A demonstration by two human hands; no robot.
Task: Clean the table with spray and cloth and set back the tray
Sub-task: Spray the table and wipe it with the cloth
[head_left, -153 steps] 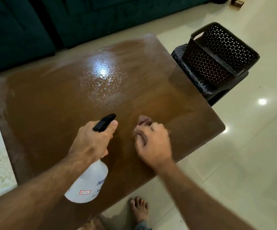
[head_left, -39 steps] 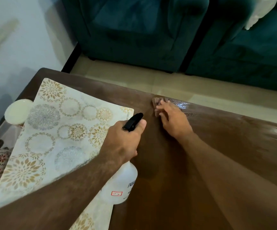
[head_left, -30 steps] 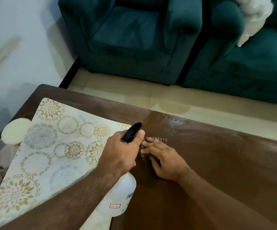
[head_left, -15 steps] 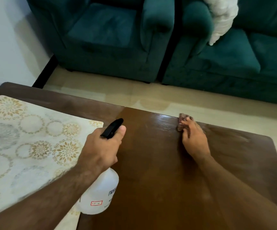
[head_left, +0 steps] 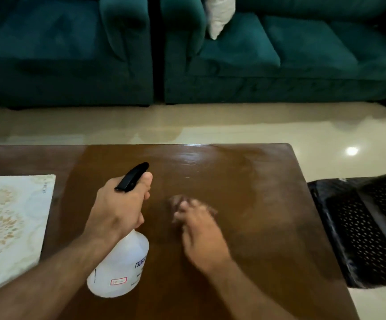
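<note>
Pressing cloth (head_left: 178, 202) mid-table (head_left: 268, 227), right hand (head_left: 201, 229) well inside edges.

Table (head_left: 245, 227): glossy mid-brown wood, paler sheen toward 12 o'clock, darker brown band along the left part.
Mat (head_left: 9, 227), at 9 o'clock: cream-white ground, gold floral medallions and faint grey ones.
Spray bottle (head_left: 120, 269): translucent white body, black trigger head; small white label outlined in red, dark blue lettering beside it.
Cloth (head_left: 178, 200), near centre: brownish-maroon, blurred, pattern not readable.
Basket (head_left: 376, 227), at 3 o'clock: black, perforated lattice of small holes.
Sofas (head_left: 279, 54), at 12 o'clock: deep teal.
Cushion (head_left: 219, 15), at 12 o'clock: plain white.
Floor (head_left: 187, 125): glossy cream tile.
</note>
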